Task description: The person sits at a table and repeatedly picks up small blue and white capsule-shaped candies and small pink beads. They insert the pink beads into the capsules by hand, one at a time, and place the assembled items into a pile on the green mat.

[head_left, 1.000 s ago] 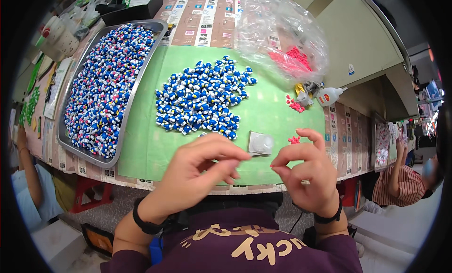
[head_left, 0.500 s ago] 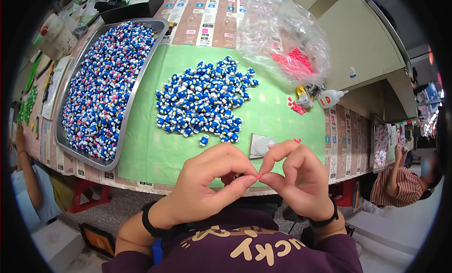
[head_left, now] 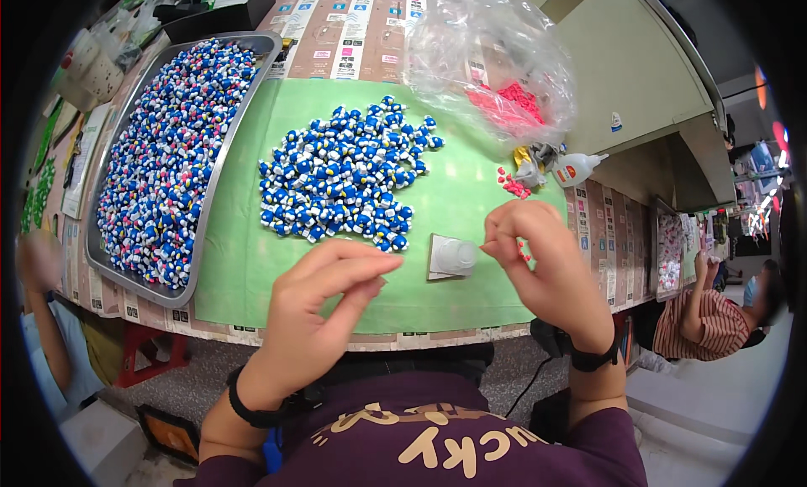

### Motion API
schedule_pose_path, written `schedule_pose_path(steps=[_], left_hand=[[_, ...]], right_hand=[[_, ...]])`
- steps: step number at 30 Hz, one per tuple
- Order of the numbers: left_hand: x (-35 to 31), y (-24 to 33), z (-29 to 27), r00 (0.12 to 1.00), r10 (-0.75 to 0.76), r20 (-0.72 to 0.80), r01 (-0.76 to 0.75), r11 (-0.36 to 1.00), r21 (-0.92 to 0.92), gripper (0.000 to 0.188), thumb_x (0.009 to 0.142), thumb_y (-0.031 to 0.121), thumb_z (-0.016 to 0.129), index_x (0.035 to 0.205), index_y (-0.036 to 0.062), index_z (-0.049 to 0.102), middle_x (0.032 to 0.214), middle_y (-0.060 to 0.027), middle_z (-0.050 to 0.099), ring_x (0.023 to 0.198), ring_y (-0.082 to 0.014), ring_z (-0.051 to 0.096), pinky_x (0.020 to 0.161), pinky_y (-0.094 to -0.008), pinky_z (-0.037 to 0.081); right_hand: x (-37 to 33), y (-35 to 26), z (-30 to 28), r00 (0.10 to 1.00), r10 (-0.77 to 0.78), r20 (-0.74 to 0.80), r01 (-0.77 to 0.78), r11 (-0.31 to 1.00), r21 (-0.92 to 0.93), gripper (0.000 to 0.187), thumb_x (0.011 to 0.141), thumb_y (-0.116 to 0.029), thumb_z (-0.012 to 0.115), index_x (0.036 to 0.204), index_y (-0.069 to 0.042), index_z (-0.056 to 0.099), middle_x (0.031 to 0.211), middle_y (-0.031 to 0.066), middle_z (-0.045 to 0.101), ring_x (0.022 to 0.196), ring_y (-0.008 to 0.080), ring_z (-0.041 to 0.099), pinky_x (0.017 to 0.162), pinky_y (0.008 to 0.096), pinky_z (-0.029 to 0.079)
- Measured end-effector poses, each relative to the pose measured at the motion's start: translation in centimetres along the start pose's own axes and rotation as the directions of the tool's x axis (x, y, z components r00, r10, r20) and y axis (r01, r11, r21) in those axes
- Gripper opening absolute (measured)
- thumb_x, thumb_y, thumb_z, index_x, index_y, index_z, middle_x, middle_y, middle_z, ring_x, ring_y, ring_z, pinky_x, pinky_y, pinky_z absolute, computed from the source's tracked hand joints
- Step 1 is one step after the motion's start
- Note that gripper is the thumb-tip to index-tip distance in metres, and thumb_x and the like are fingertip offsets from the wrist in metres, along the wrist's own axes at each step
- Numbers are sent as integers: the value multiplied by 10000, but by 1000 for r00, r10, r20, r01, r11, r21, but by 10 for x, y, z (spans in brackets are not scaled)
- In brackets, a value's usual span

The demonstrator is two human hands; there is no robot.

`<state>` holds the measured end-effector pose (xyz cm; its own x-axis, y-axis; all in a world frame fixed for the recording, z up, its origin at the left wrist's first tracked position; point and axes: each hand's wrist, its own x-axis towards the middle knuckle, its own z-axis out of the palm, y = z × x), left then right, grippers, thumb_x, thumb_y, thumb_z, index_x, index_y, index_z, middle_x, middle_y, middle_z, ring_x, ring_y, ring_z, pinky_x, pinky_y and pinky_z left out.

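Note:
My left hand hovers at the near edge of a pile of small blue-and-white figurines. Its thumb and fingers are apart, and nothing shows between them. On the right, my right hand is closed in a pinch beside a small white cup on a square base. Whatever that pinch holds, if anything, is too small to make out. Tiny red-pink pieces show partly behind the right hand, and a small heap of red-pink pieces lies farther off. A green sheet lies under all of these.
A metal tray full of similar figurines stands on the left. At the far right are a clear plastic bag with red-pink pieces, a white squeeze bottle and a pale cabinet. One person sits at the right, another at the left edge.
My hands have come apart from their pinch on a small pink piece. The left moved left toward the pile, the right up beside the cup. The lone figurine below the pile is out of sight.

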<state>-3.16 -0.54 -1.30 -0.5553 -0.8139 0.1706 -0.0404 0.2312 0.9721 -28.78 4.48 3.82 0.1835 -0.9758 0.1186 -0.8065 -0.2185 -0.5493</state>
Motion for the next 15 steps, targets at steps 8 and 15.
schedule_pose_path(steps=[8, 15], left_hand=[[-6, 4, -6, 986, -159, -53, 145, 967, -207, 210, 872, -73, 648, 1068, -4, 678, 1097, -95, 670, 995, -155, 653, 841, -278, 559], [-1, 4, -1, 980, -201, -5, 174, 857, -484, 225, 869, -90, 655, 1088, -41, 643, 1107, -121, 664, 999, -190, 677, 862, -280, 561]], right_hand=[[13, 1, 15, 991, -118, 62, 128, 976, -175, 179, 776, 69, 554, 821, -85, 475, 766, 61, 516, 763, 265, 536, 920, 425, 389], [11, -9, 2, 995, -97, 16, 98, 994, -43, 232, 763, 85, 611, 821, -90, 471, 773, 39, 536, 762, 250, 547, 941, 400, 380]])
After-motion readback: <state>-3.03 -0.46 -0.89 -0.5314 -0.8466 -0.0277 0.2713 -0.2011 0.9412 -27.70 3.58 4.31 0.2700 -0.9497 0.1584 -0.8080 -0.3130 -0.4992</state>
